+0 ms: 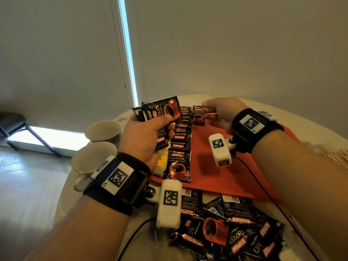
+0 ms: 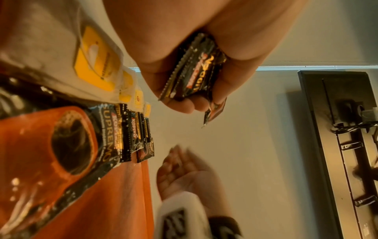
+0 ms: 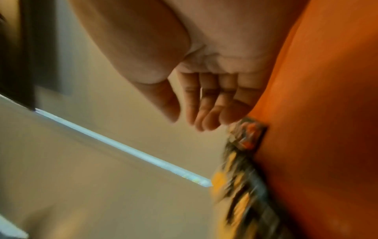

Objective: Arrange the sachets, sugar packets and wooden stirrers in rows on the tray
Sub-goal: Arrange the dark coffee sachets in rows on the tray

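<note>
- Black Kopiko sachets (image 1: 180,146) lie in an overlapping row on the red tray (image 1: 222,172); more wait heaped on the tabletop (image 1: 143,240).
- Our left hand (image 1: 145,136) grips a sachet stack (image 1: 160,112); it could fan and slip.
- Our right hand (image 1: 220,112), relaxed and empty, could nudge the lone sachet (image 1: 198,115).

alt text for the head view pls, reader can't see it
The left hand grips a bunch of coffee sachets over a red tray with an overlapping sachet row; the right hand hovers open at the far end. Loose sachets lie nearer.
</note>
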